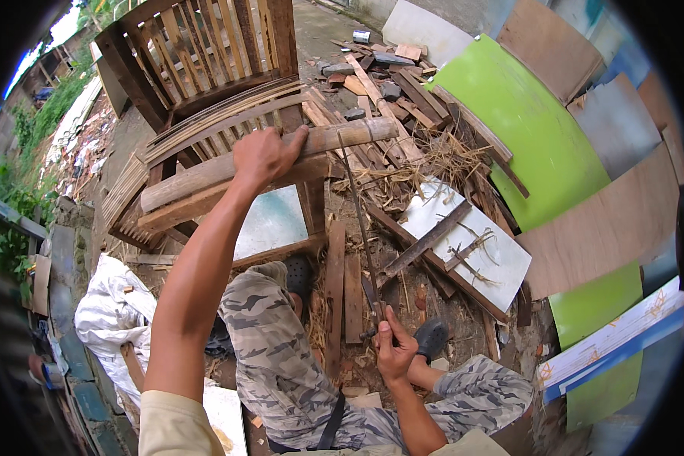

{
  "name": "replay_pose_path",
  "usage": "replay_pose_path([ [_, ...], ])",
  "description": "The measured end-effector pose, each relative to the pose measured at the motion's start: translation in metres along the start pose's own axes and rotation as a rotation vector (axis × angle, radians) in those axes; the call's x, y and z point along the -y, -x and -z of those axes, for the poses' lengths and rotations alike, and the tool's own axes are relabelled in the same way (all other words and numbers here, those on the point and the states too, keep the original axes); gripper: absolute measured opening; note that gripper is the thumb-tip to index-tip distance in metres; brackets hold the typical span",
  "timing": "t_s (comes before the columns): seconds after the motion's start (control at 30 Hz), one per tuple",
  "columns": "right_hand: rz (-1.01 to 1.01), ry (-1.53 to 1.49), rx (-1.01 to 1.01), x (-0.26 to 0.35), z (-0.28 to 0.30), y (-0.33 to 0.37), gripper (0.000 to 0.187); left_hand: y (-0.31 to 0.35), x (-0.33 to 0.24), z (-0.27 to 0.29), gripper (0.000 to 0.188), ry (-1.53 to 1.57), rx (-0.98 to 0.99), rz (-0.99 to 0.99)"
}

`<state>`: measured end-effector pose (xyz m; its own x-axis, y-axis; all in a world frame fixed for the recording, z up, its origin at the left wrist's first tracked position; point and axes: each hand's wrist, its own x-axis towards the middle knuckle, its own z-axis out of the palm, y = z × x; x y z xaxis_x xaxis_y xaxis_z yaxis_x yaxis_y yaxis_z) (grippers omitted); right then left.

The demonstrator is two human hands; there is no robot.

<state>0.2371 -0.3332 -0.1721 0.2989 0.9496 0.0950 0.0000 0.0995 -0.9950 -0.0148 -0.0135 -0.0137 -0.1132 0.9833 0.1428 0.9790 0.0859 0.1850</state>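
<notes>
My left hand [268,156] is wrapped over the top of a thick bamboo pole [197,185], its thumb lying along the pole. The pole rests on a wooden rail [176,216] of an upturned slatted frame. In my right hand [394,348] is the handle end of a thin, dark saw [359,216], seen nearly edge-on. The saw reaches away from me, and its far end meets the bamboo to the right of my left hand. How deep it sits in the bamboo I cannot tell.
A slatted wooden chair [197,45] stands behind the pole. Wood scraps [410,83] and straw are heaped at the far right. A white board [471,243] with sticks on it lies nearby. Green panels [524,129] lean rightward; a white sack [114,304] lies left. My knees are close below.
</notes>
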Motion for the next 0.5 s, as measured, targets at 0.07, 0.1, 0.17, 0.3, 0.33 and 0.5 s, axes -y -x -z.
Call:
replay_pose_path([
  [0.07, 0.032, -0.021, -0.019, 0.012, 0.003, -0.003, 0.034, -0.001, -0.004, 0.003, 0.089, -0.006, 0.017, 0.013],
  [0.1, 0.048, -0.031, -0.028, 0.018, 0.004, -0.005, 0.034, 0.000, -0.006, 0.004, 0.089, -0.003, 0.028, 0.019],
  [0.17, 0.027, -0.043, -0.007, 0.036, -0.002, -0.020, 0.034, 0.002, -0.009, 0.008, 0.090, -0.016, 0.029, 0.027],
  [0.3, 0.011, 0.032, 0.016, 0.038, -0.025, -0.069, 0.036, 0.001, -0.013, 0.007, 0.090, -0.038, 0.043, 0.031],
  [0.33, 0.007, 0.035, 0.016, 0.036, -0.027, -0.075, 0.035, -0.001, -0.015, 0.007, 0.090, -0.041, 0.052, 0.032],
  [0.5, -0.040, 0.028, 0.030, 0.044, -0.031, -0.079, 0.035, -0.001, -0.009, 0.001, 0.088, -0.049, 0.041, 0.013],
])
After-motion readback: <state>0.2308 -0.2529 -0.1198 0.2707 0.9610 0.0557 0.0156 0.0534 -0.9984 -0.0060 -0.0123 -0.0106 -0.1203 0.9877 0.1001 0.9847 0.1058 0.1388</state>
